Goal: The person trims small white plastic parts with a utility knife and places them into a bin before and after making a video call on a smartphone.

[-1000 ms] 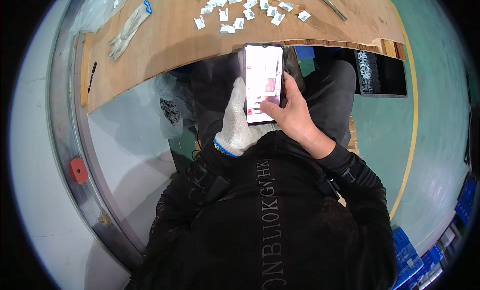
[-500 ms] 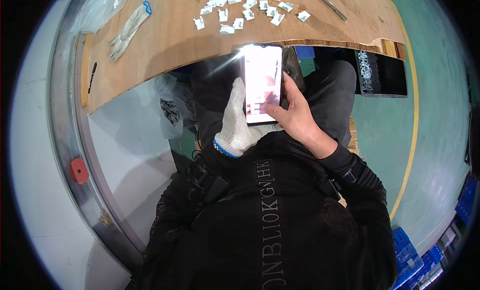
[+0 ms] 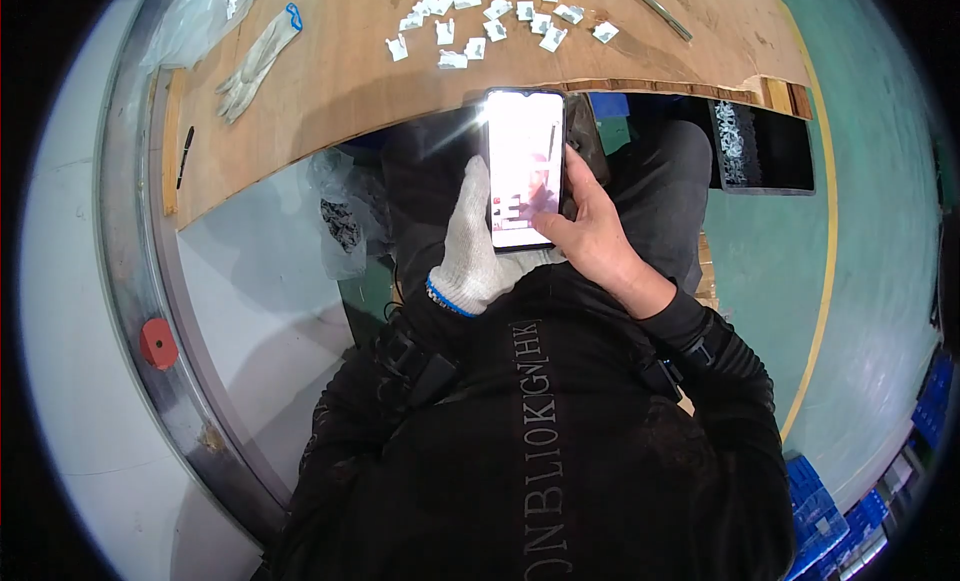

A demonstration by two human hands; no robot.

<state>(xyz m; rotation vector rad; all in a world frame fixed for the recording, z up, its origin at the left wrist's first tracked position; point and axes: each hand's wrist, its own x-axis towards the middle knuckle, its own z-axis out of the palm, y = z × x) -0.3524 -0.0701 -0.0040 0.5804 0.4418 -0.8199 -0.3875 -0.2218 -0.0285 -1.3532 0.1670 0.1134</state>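
Observation:
A smartphone (image 3: 522,146) with a bright lit screen is held upright over my lap, just below the table's near edge. My left hand (image 3: 472,246), in a white knit glove with a blue cuff, wraps its left side and lower end, the thumb along the edge. My bare right hand (image 3: 598,236) grips the phone's right side. Its thumb lies over the lower part of the screen. Glare washes out much of what the screen displays, and the phone hides some of the fingers behind it.
Several small whitish metal pieces (image 3: 475,49) lie scattered on the wooden table (image 3: 350,71), near a metal rod (image 3: 655,9). To the left are an empty glove (image 3: 258,66), a black pen (image 3: 185,157) and a plastic bag (image 3: 195,26). A black bin (image 3: 785,151) holding small pieces stands at right.
The picture on the phone's screen has changed slightly. Both hands keep the same grip and place.

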